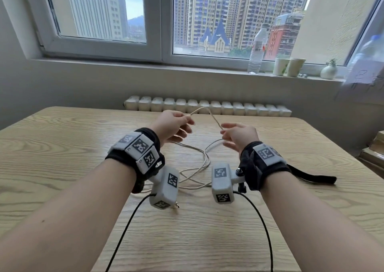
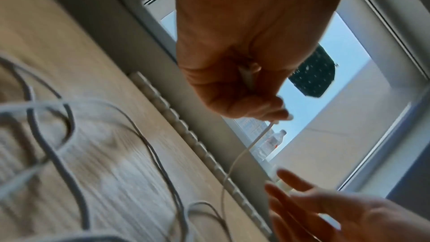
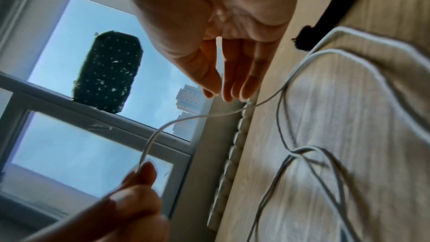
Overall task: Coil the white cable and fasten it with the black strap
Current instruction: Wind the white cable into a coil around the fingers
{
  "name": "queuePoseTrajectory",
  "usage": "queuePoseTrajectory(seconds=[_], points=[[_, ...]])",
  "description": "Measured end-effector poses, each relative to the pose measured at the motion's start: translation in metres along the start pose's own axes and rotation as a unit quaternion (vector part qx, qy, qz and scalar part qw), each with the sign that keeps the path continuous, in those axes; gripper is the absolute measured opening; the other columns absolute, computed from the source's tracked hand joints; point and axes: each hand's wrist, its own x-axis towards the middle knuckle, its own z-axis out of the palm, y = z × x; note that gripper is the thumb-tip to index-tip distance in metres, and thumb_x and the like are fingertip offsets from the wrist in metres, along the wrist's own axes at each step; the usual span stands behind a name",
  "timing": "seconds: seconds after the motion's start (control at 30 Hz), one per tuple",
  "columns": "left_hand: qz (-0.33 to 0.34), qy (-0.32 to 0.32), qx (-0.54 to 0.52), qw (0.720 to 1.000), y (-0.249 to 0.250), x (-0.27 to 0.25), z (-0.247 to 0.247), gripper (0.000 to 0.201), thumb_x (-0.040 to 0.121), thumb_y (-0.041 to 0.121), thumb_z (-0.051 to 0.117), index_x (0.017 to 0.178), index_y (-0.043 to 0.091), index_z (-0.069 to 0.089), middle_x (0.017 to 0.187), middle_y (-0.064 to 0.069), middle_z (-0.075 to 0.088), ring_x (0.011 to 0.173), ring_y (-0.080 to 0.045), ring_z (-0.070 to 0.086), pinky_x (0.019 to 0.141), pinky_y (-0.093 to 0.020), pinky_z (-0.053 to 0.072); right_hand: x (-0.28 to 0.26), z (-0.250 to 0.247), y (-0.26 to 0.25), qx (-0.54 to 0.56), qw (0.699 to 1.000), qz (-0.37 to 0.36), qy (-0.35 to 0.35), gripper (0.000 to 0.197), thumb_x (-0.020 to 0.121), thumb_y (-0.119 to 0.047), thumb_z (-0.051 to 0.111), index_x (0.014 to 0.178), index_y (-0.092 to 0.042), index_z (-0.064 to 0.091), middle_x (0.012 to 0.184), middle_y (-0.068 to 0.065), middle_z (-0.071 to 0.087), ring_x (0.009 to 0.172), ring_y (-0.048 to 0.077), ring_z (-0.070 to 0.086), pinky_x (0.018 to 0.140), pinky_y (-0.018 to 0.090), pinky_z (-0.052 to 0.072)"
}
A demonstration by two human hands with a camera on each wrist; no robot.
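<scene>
A wooden table [image 1: 62, 147] fills the lower part of the head view, with a white radiator [image 1: 207, 106] behind its far edge and a wide window [image 1: 158, 18] above. On the window sill [image 1: 187, 67] at the right a clear plastic bottle [image 1: 257, 49], two paper cups [image 1: 288, 66] and a small round vase [image 1: 328, 70] are seen.

The white cable [image 1: 199, 165] is spread loosely over the middle of the table in several crossing loops, uncoiled. One stretch of it is lifted off the table and arches between the two hands.

The left hand [image 1: 173, 125] is raised above the table, and the cable is pinched between its thumb and curled fingers [image 2: 274, 111]; the cable's end piece is seen lying inside the palm in the left wrist view. The right hand [image 1: 239, 135] is held just to the right, with its fingers [image 3: 232, 80] nearly straight and close together. A short white length of cable runs along them in the right wrist view, but whether it is actually gripped cannot be told.

A black strap [image 1: 311, 176] lies flat on the table at the right, beside the right wrist band; whether it belongs to that band cannot be told.
</scene>
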Motion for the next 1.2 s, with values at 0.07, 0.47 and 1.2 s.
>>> queuePoseTrajectory(seconds=[0.07, 0.47, 1.2], points=[[-0.021, -0.049, -0.077, 0.996, 0.004, -0.002, 0.004, 0.026, 0.100, 0.020, 0.042, 0.088, 0.011, 0.063, 0.063, 0.002, 0.053, 0.044, -0.005, 0.043, 0.042, -0.016, 0.036, 0.001, 0.006, -0.009, -0.051, 0.995, -0.085, -0.003, 0.040, 0.078, 0.008, 0.053, 0.102, -0.021, 0.067, 0.115, 0.006, 0.063, 0.098, 0.014, 0.060, 0.086, 0.031, 0.053], [0.035, -0.220, -0.441, 0.869, -0.001, 0.008, 0.003, 0.031, 0.091, -0.014, 0.032, 0.106, -0.001, 0.056, 0.093, -0.011, 0.072, 0.084, -0.017, 0.071, 0.080, -0.025, 0.056, 0.033, 0.032, -0.004, -0.030, 0.982, -0.152, -0.104, 0.025, 0.087, 0.003, 0.058, 0.110, -0.002, 0.064, 0.082, 0.004, 0.066, 0.077, 0.013, 0.061, 0.071, 0.014, 0.048], [0.071, -0.036, -0.523, 0.849, -0.065, 0.046, 0.013, 0.049, 0.076, -0.024, 0.043, 0.112, 0.006, 0.059, 0.104, -0.006, 0.071, 0.101, -0.016, 0.067, 0.080, -0.021, 0.054, 0.026, 0.049, 0.031, -0.055, 0.966, -0.156, -0.200, 0.017, 0.077, -0.022, 0.076, 0.079, -0.006, 0.072, 0.072, 0.002, 0.069, 0.061, 0.000, 0.059, 0.059, 0.010, 0.046]])
